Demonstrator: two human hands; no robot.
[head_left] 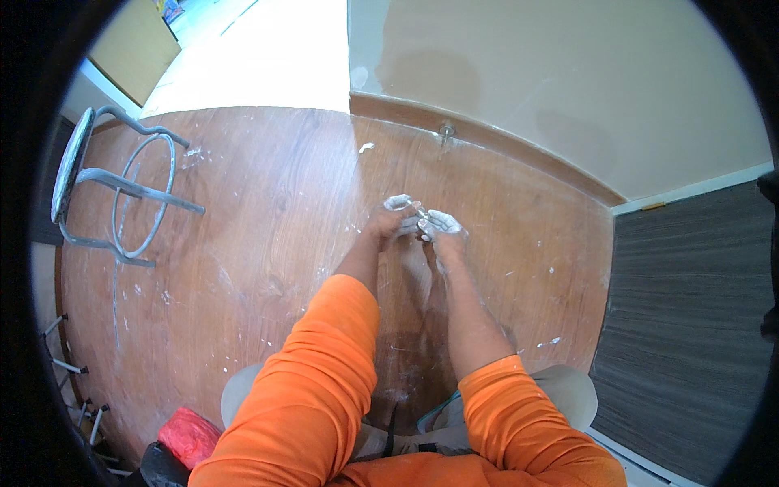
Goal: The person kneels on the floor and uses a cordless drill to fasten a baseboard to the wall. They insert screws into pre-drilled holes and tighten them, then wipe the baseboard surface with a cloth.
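Observation:
My left hand and my right hand meet low over the wooden floor, both coated with white powder, their fingers closed around a small, slim object. What exactly it is cannot be made out, as the fingertips cover much of it. My forearms come up from the lower edge in orange sleeves, and my bent knees show at either side. The floor around my hands carries white flecks and smears.
A metal stool lies on its side at left, near a bright doorway. Several metal legs and a red plastic bag are at lower left. A metal doorstop stands by the skirting below the wall. A dark wood-grain door bounds the right.

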